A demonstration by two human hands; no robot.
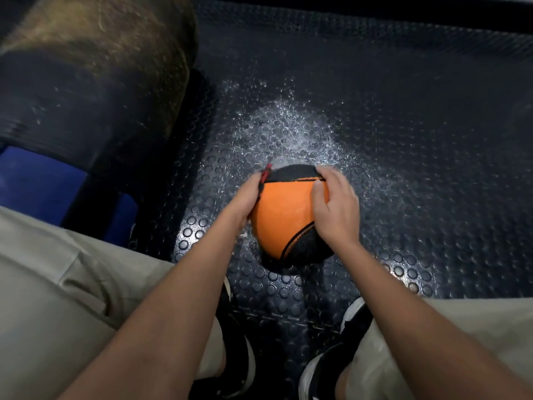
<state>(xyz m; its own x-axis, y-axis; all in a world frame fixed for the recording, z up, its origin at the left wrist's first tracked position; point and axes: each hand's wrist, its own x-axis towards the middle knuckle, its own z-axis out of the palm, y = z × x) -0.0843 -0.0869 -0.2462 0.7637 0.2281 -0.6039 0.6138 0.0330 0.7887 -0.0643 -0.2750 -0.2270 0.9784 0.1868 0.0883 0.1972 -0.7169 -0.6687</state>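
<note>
On floor (pixel 403 140), ball (pixel 284 210) (black panels fore-and-aft)

The ball (pixel 284 215) is orange with black panels edged by thin black lines, the cloth (pixel 266 174) is red and dark, the studded floor mat (pixel 418 125) is blue-black with a whitish speckled patch, the trousers (pixel 57 284) are beige, and the shoes (pixel 326 368) are black with white soles.
</note>
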